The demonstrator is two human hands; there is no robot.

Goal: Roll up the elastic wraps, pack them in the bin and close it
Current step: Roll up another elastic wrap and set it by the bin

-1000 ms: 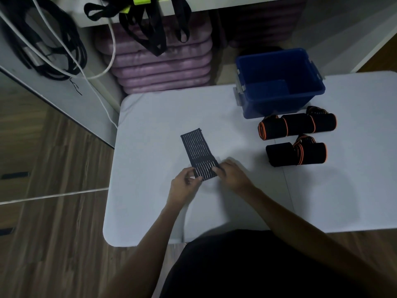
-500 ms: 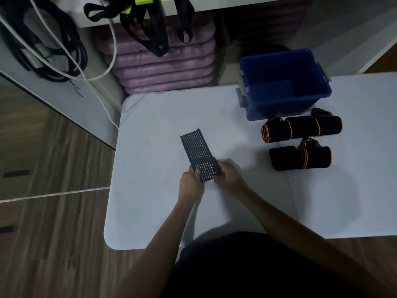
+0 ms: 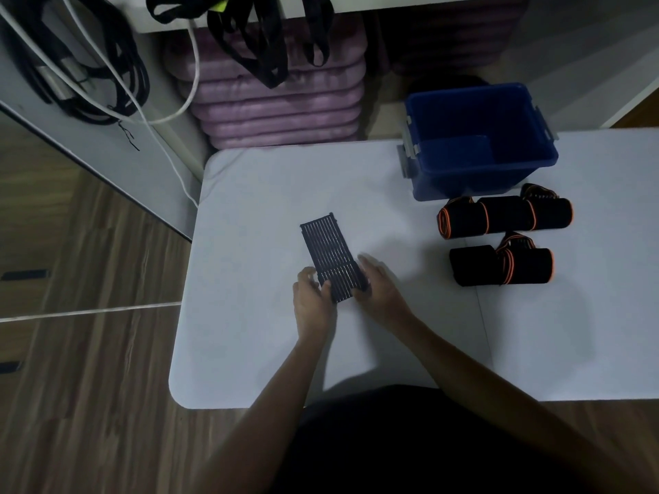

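Left hand [image 3: 313, 297] and right hand [image 3: 374, 290] pinch the rolled near end of a striped elastic wrap [image 3: 330, 251] lying flat on the white table [image 3: 249, 333]. Right of the wrap lie two rolled wraps [image 3: 502, 240]; beyond them stands the open blue bin [image 3: 478, 172].

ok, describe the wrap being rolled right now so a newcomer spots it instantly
On the white table, look left of the blue bin, where both hands meet. The striped wrap lies half unrolled there, flat and pale-lined, unlike the two orange-edged rolled wraps beside the bin.
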